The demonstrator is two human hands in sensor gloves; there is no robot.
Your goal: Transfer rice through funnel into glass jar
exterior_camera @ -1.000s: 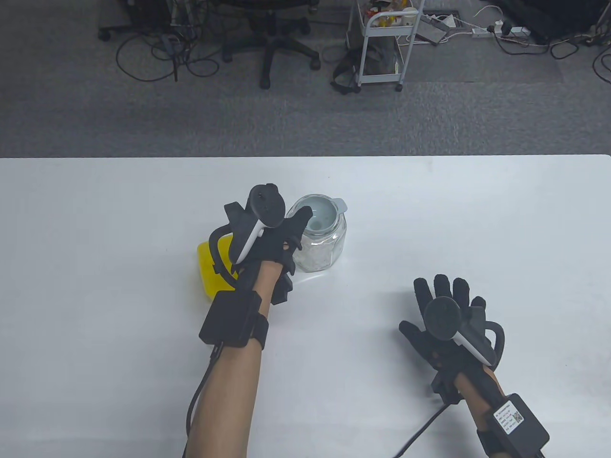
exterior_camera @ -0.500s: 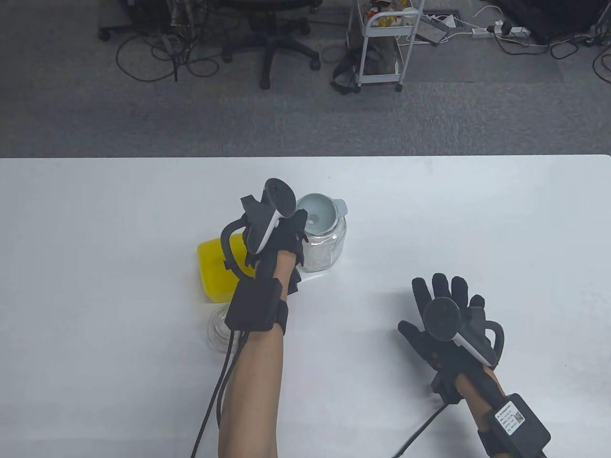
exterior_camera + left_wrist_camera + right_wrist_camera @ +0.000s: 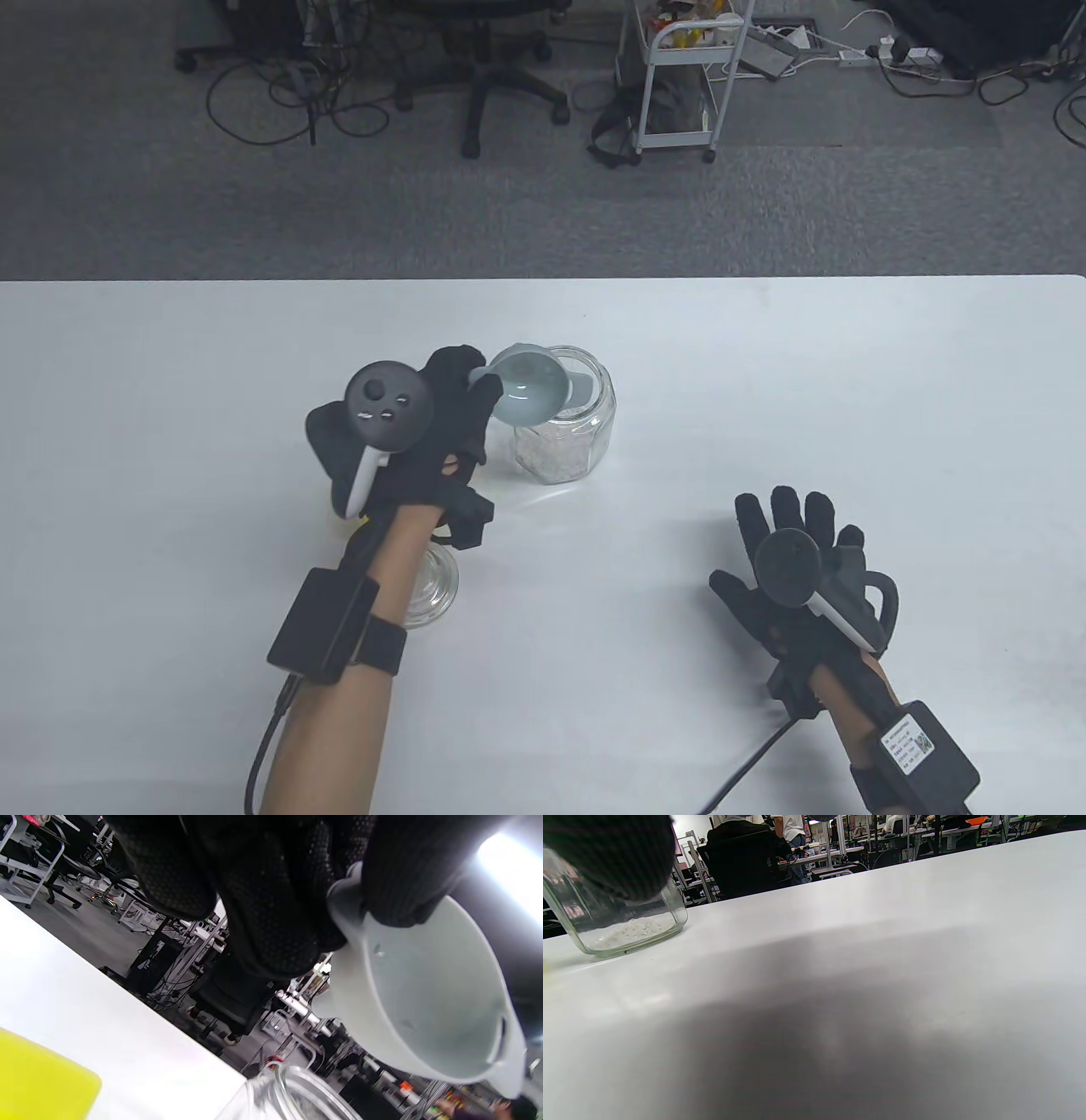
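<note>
Yellow container (image 3: pixel 42 1082) (half hidden) lies under the left hand (image 3: pixel 424 424) pinching the funnel (image 3: pixel 530 390); right hand (image 3: pixel 802 552) rests flat, fingers spread.

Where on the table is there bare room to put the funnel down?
Bare white table lies right of the hexagonal glass jar, beyond the flat right hand, and along the far-left edge. It is crowded around the left hand holding the grey plastic funnel: yellow container and round glass lid sit there.
</note>
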